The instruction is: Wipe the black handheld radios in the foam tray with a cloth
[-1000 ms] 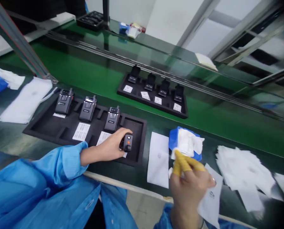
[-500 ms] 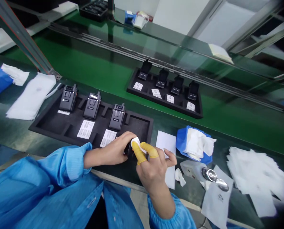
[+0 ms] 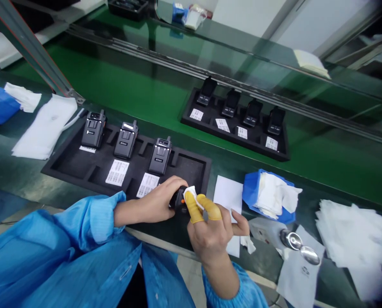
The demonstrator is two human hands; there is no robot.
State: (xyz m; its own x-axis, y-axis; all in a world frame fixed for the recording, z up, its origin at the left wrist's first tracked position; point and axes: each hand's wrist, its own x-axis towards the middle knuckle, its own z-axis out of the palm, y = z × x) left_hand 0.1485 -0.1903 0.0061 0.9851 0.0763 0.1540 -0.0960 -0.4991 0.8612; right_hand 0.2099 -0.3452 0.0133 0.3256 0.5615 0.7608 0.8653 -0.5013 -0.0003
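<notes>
My left hand (image 3: pixel 159 200) is closed around a black two-way radio (image 3: pixel 179 199) with an orange button on its side; most of it is hidden by the hands. Yellow finger cots cover two fingers of my right hand (image 3: pixel 210 229), which pinches a white wipe (image 3: pixel 189 191) against the radio. Just beyond my left hand, a black foam tray (image 3: pixel 191 171) bears three similar radios, the nearest one (image 3: pixel 160 156) lying beside a white barcode label sheet (image 3: pixel 148 184). Beside my right hand lies a white paper sheet (image 3: pixel 227 194).
A blue box of wipes (image 3: pixel 251 192), a bottle with a metal cap (image 3: pixel 290 238) and stacked white bags (image 3: pixel 351 244) are to the right. A second tray (image 3: pixel 236 136) with several black devices sits on the green belt (image 3: pixel 152 102). White bags (image 3: pixel 45 128) lie left.
The view has shifted slightly, so the bench items appear displaced. My right hand with the wipe has moved a little along the radio, and the orange button now shows.
</notes>
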